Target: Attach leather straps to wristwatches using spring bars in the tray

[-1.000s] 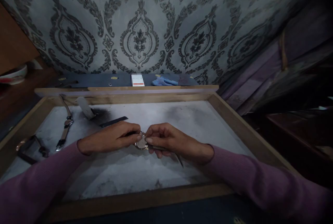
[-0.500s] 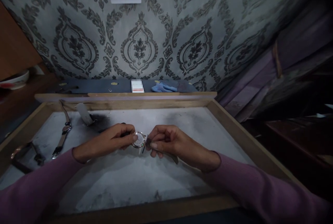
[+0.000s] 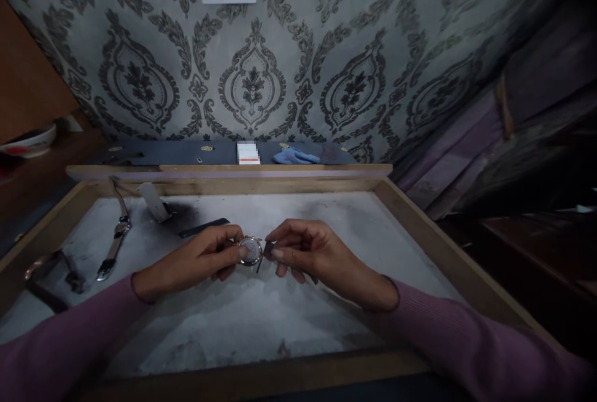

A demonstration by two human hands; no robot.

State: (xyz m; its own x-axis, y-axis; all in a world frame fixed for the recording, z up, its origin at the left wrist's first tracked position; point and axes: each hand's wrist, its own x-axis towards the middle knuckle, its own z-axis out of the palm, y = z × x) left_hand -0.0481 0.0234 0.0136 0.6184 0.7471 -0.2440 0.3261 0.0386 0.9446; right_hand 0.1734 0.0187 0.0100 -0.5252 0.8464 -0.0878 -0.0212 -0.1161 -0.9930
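Note:
Between thumb and fingers, my left hand (image 3: 209,254) pinches a round watch case (image 3: 251,251) with a shiny metal rim. Just to its right, my right hand (image 3: 310,251) holds the end of a dark strap (image 3: 268,249) close beside the case. Whether strap and case touch is too small to tell. Both hands are above the white bottom of a wooden tray (image 3: 280,185). Behind my left hand lies a dark flat object (image 3: 204,228), partly covered by the fingers.
A watch with a strap (image 3: 114,243) lies at the tray's left, a dark-strapped one (image 3: 46,284) nearer me. A pale strap (image 3: 153,203) stands near the back edge. Behind the tray are a small white box (image 3: 249,152) and a blue cloth (image 3: 295,156).
The view has shifted slightly. My left hand has lowered a little relative to the dark flat object, which now shows more. The strap in my right hand is more hidden behind the fingers.

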